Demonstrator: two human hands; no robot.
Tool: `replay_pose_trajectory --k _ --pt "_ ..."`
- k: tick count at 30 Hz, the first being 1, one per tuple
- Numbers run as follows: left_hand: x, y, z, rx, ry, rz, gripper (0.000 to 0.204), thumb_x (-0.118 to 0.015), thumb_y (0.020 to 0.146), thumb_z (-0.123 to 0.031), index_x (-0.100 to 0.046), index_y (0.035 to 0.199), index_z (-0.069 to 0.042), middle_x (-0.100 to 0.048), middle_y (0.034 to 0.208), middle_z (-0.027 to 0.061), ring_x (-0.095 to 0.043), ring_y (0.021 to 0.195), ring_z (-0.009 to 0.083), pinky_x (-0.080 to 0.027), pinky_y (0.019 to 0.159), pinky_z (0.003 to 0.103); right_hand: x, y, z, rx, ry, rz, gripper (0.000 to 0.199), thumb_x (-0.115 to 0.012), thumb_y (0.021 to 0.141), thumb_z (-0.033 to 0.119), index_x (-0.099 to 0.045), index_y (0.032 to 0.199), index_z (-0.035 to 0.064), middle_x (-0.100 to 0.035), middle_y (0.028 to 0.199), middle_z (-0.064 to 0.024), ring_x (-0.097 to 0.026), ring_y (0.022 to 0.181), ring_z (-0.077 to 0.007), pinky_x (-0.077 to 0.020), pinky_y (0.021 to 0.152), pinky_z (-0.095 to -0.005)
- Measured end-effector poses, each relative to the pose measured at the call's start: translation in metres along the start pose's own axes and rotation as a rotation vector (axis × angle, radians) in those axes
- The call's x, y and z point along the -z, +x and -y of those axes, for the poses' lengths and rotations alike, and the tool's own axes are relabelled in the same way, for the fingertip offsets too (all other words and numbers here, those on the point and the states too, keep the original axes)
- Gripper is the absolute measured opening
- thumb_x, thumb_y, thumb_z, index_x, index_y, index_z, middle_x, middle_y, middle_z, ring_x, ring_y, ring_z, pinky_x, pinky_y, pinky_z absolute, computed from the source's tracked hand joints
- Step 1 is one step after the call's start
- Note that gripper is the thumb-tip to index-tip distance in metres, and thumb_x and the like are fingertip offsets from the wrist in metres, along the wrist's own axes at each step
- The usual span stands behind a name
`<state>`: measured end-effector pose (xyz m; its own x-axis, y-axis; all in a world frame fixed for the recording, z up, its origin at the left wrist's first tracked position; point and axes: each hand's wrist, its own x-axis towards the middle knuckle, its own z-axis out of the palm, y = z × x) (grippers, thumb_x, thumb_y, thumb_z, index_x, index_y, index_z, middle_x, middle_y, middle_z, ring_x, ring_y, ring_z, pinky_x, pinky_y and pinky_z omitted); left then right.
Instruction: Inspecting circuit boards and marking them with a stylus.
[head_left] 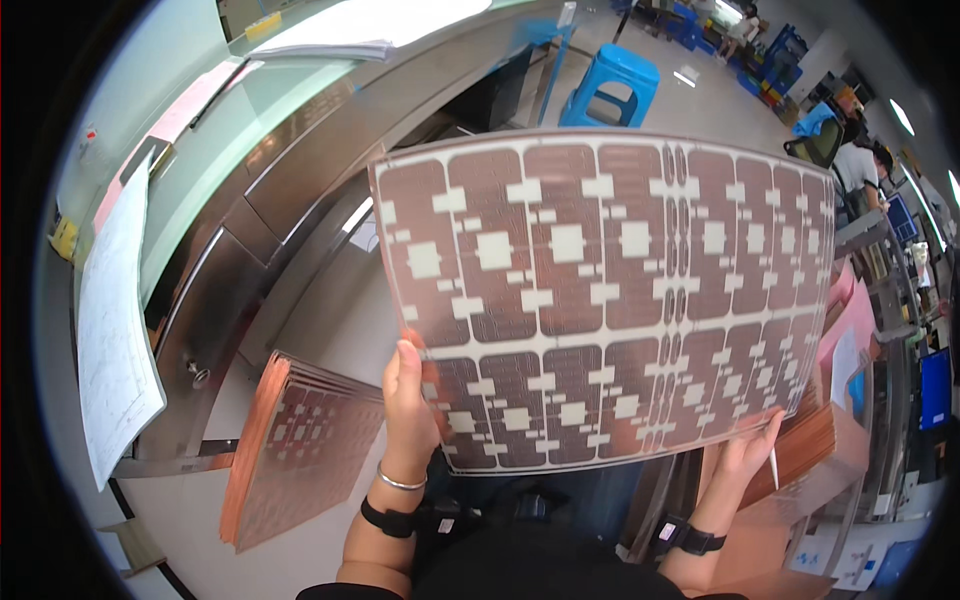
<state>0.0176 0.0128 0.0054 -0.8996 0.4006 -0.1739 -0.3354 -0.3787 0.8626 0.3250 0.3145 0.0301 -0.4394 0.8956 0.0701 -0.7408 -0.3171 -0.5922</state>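
Held up in front of me is a large thin circuit board panel [640, 325], with copper-brown patterned blocks divided by pale lines and pale squares. My left hand [407, 405] is closed on its left edge, thumb on the near face. At the lower right corner my right hand [750, 450] grips the panel's edge, its fingers partly hidden behind. A thin white pointed stick [773, 468] sticks out downward from the right hand. Left of my left forearm leans a stack of similar panels [300, 460] with copper-coloured edges.
Another copper-edged stack [805, 450] stands to the right. At the left, a glass-topped desk [255, 130] carries papers [125, 330] and a pen [218, 95]. A blue stool [612, 85] stands beyond the panel. Another person [858, 170] sits at the far right.
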Motion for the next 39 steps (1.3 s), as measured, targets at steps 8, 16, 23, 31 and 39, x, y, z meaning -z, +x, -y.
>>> replay_pose_trajectory --k 8,16,23,31,39 --pt "-0.003 0.007 0.012 -0.104 0.034 -0.077 0.041 -0.041 0.097 -0.041 -0.056 0.105 -0.004 -0.058 0.08 0.0003 -0.055 0.072 0.0074 -0.044 0.061 0.019 -0.001 -0.004 0.006 0.118 -0.017 -0.13 0.024 -0.053 0.092 0.021 -0.059 0.109 0.0047 -0.061 0.114 -0.009 -0.057 0.105 -0.0183 -0.049 0.093 -0.0356" --pt "-0.002 0.012 0.016 -0.11 0.01 -0.079 0.042 -0.043 0.096 -0.039 -0.055 0.112 -0.003 -0.06 0.103 0.0041 -0.057 0.091 0.0109 -0.047 0.078 0.024 0.006 -0.009 0.019 0.216 -0.302 -0.147 0.027 -0.052 0.093 0.026 -0.057 0.11 0.0055 -0.058 0.115 -0.0064 -0.054 0.107 -0.0175 -0.0461 0.093 -0.0353" --pt "-0.012 0.012 0.018 -0.149 -0.019 -0.151 0.046 -0.039 0.097 -0.042 -0.056 0.107 0.0 -0.058 0.1 0.0049 -0.055 0.09 0.0103 -0.045 0.078 0.024 0.007 -0.005 0.026 0.206 -0.39 -0.152 0.037 -0.048 0.095 0.029 -0.049 0.122 0.0046 -0.055 0.121 -0.0081 -0.053 0.111 -0.02 -0.0438 0.095 -0.0373" --pt "-0.013 0.013 0.017 -0.199 -0.016 -0.203 0.05 -0.036 0.098 -0.042 -0.053 0.113 0.002 -0.058 0.106 0.0066 -0.055 0.096 0.0125 -0.045 0.082 0.026 -0.001 -0.003 0.023 0.177 -0.42 -0.171 0.027 -0.049 0.095 0.028 -0.052 0.114 0.009 -0.057 0.113 -0.0048 -0.054 0.106 -0.0165 -0.048 0.088 -0.0342" --pt "-0.016 0.01 0.017 -0.227 0.04 -0.238 0.05 -0.036 0.098 -0.041 -0.054 0.112 0.003 -0.058 0.106 0.007 -0.055 0.096 0.0131 -0.045 0.083 0.026 -0.001 -0.005 0.029 0.042 -0.516 -0.215 0.019 -0.051 0.094 0.033 -0.054 0.094 0.0143 -0.053 0.08 0.0021 -0.053 0.072 -0.0103 -0.041 0.058 -0.0247"
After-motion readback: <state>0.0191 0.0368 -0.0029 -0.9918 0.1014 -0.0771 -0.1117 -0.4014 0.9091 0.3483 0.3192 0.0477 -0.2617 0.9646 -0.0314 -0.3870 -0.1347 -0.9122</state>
